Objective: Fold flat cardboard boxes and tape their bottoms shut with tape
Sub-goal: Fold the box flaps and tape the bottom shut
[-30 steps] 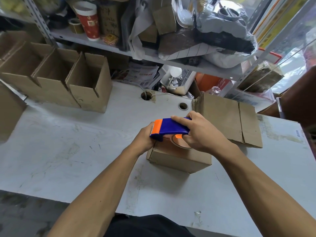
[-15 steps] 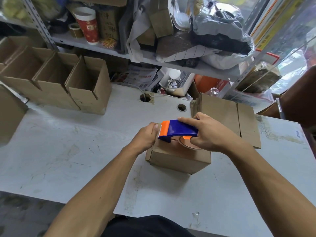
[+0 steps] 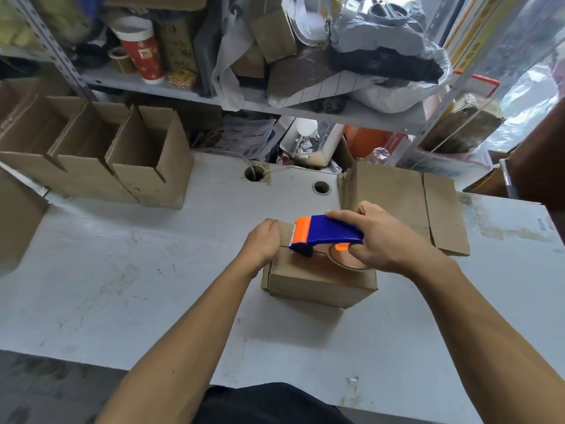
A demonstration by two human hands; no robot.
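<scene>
A small folded cardboard box (image 3: 318,283) stands on the white table (image 3: 122,270) in front of me. My right hand (image 3: 382,240) grips a blue and orange tape dispenser (image 3: 327,234) that rests on the box top, its brown tape roll (image 3: 345,260) under my fingers. My left hand (image 3: 264,243) is at the box's left top edge, fingers curled over the edge where a strip of tape runs out from the dispenser's orange end. The box seam is mostly hidden by the dispenser.
A stack of flat cardboard blanks (image 3: 406,200) lies just behind my right hand. Three open folded boxes (image 3: 101,160) stand in a row at the back left. A cluttered metal shelf (image 3: 305,111) rises behind the table; two round holes (image 3: 321,187) pierce the tabletop.
The dispenser in my right hand has slid to the right across the box top, drawing tape out. My left hand has stayed at the box's left edge.
</scene>
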